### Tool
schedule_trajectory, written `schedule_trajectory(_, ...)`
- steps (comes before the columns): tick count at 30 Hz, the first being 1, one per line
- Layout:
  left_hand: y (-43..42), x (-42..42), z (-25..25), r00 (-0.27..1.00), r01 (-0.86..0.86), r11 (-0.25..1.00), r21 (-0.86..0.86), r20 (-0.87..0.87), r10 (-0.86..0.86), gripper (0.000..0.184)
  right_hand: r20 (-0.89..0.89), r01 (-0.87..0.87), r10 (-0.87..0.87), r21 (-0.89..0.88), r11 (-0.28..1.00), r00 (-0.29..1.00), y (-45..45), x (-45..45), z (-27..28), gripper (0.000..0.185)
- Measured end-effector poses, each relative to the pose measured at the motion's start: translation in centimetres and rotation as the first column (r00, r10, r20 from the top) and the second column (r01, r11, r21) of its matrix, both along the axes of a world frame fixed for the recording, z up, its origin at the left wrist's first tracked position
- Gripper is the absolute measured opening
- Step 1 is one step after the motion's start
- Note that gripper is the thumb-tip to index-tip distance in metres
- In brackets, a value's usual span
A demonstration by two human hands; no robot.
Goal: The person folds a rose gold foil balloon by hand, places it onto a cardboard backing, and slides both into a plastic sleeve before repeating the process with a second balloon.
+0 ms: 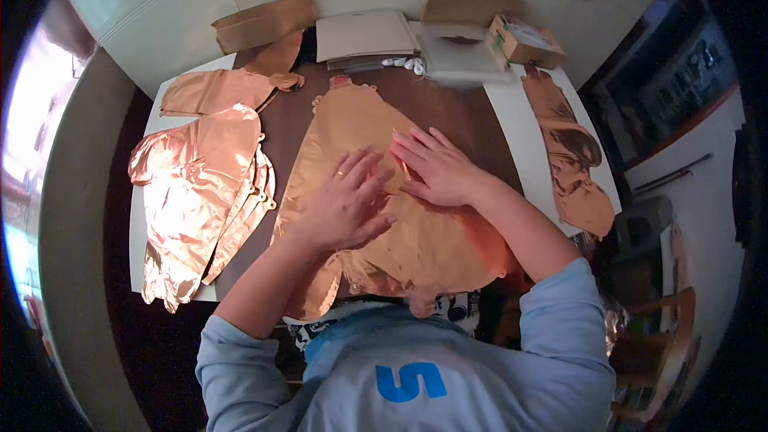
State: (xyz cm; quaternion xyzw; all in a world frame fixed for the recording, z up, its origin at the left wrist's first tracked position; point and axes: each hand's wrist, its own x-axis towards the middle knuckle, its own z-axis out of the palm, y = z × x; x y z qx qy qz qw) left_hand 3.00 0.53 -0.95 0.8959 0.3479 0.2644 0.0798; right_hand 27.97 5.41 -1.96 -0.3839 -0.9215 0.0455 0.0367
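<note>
A large, flat, copper-coloured foil balloon [352,124] lies across the middle of the table in front of me, with small tabs along its edge. My left hand [348,204] is over its centre, fingers outstretched and slightly bent, a ring on one of them. Close beside it, my right hand [438,166] rests palm down on the foil with the fingers extended. Neither hand appears to grip anything. Near my body the foil's lower edge is folded and wrinkled, and a reddish reflection shows at its right side.
More flat foil balloons [192,184] are stacked at the left, and another long one [564,152] lies at the right. Along the back are grey-white sheets [364,34], brown paper packaging [268,22], a clear plastic bag [460,52] and a small box [524,40]. A wooden chair [668,344] stands at right.
</note>
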Motion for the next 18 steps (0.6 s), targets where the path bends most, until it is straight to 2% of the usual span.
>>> schedule_trajectory(1, 0.0, 0.4, -0.3, 0.999, 0.017, 1.000, 0.021, -0.036, -0.017, 0.065, -0.001, 0.003, -0.003, -0.008, 1.000, 1.000, -0.1, 0.0, 0.1, 0.071)
schedule_trajectory(4, 0.2, 0.2, -1.8, 0.999, 0.023, 0.997, -0.070, -0.039, -0.026, 0.065, 0.004, 0.007, -0.007, -0.024, 1.000, 1.000, 0.1, 0.1, -0.2, 0.072)
schedule_trajectory(7, 0.1, 0.2, -2.1, 0.999, 0.001, 0.998, -0.055, -0.054, -0.004, 0.064, 0.002, -0.004, 0.004, -0.003, 1.000, 1.000, 0.4, 0.2, 0.0, 0.073)
schedule_trajectory(10, 0.2, 0.1, -2.2, 0.998, 0.006, 0.999, -0.045, -0.054, -0.008, 0.064, -0.173, 0.076, -0.055, 0.116, 0.990, 0.983, -1.0, 0.9, 0.4, 0.071)
schedule_trajectory(13, 0.4, 0.0, -2.5, 0.999, 0.014, 0.998, -0.054, -0.036, -0.016, 0.064, -0.498, 0.208, -0.151, 0.060, 0.976, 0.854, -6.9, 2.8, 4.2, 0.055)
schedule_trajectory(15, 0.4, 0.0, -2.5, 1.000, 0.008, 0.998, -0.058, -0.030, -0.010, 0.064, -0.389, 0.348, -0.385, -0.164, 0.923, 0.837, -13.0, 5.0, 6.5, 0.035)
schedule_trajectory(16, 0.4, 0.0, -2.5, 1.000, 0.006, 0.998, -0.060, -0.027, -0.008, 0.063, -0.340, 0.430, -0.512, -0.291, 0.855, 0.789, -15.8, 5.8, 6.6, 0.031)
schedule_trajectory(17, 0.4, 0.1, -2.5, 1.000, 0.007, 0.998, -0.063, -0.017, -0.008, 0.063, -0.274, 0.505, -0.628, -0.405, 0.762, 0.728, -18.5, 6.7, 6.4, 0.030)
schedule_trajectory(18, 0.4, 0.1, -2.4, 1.000, 0.009, 0.998, -0.067, -0.008, -0.010, 0.063, -0.233, 0.524, -0.751, -0.589, 0.615, 0.618, -21.1, 7.8, 4.7, 0.033)
